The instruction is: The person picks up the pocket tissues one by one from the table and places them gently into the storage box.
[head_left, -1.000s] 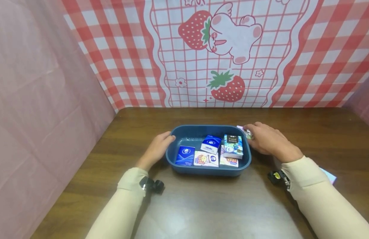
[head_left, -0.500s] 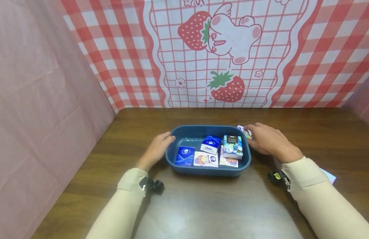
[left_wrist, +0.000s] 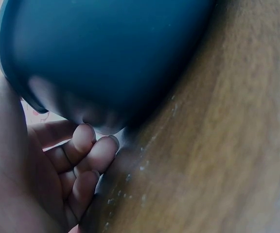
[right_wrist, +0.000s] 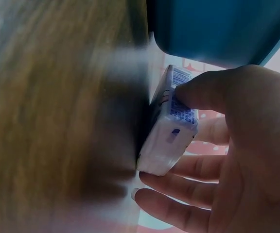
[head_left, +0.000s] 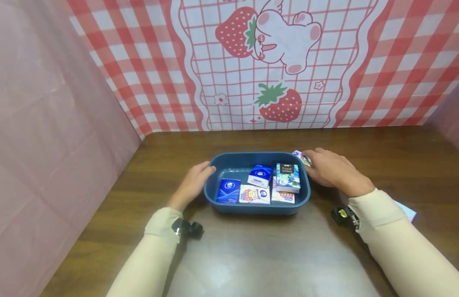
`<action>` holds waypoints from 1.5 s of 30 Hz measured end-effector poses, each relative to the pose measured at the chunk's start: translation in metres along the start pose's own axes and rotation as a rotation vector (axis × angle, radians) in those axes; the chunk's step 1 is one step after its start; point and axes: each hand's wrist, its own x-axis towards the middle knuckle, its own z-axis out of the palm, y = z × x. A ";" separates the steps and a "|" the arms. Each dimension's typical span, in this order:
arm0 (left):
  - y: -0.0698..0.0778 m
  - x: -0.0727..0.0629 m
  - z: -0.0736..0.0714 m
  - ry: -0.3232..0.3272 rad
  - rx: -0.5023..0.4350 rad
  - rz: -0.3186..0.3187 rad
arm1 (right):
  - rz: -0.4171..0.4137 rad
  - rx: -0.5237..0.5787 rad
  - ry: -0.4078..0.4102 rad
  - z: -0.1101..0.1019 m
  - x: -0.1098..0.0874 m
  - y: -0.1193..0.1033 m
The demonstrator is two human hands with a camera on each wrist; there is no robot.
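Observation:
A dark blue plastic tub (head_left: 257, 209) stands on the table. My left hand (head_left: 194, 181) grips its left end, thumb over the rim and fingers bent against the outer wall (left_wrist: 106, 53). Beyond the tub's right end, my right hand (head_left: 331, 167) holds a small tissue pack (right_wrist: 166, 141) between thumb and fingers, low at the tabletop. Inside the tub lie two blue tissue packs, one flat (head_left: 228, 191) and one tilted (head_left: 261, 175). A white cartoon pack (head_left: 254, 194) is beside them. At the right, a teal-patterned pack (head_left: 287, 177) partly covers another cartoon pack (head_left: 283, 196).
Another light-coloured pack (head_left: 405, 211) lies on the brown table (head_left: 266, 255), partly hidden by my right sleeve. A red-and-white checked cloth (head_left: 140, 82) hangs along the back edge, and a pink curtain (head_left: 47, 136) hangs at the left.
The head view has shifted slightly, so everything sits a little higher in it. Both hands keep their places at the tub and the tissue pack, with hardly any visible movement.

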 end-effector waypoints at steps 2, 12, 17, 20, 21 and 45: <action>0.000 0.000 0.000 -0.003 0.005 -0.008 | 0.004 0.005 -0.011 -0.001 0.001 -0.001; -0.001 0.001 0.000 -0.005 -0.012 -0.013 | 0.021 0.006 -0.023 -0.001 0.001 0.000; 0.000 0.001 0.000 -0.004 -0.010 -0.006 | 0.031 0.005 -0.025 -0.002 0.000 -0.001; 0.001 0.002 0.000 -0.001 -0.007 -0.003 | 0.031 0.003 -0.021 -0.002 -0.001 -0.001; 0.001 0.002 0.000 -0.001 -0.006 -0.005 | 0.031 0.004 -0.019 -0.002 -0.001 -0.001; 0.001 -0.001 -0.001 -0.008 -0.017 -0.049 | 0.021 0.005 -0.026 -0.001 -0.001 -0.002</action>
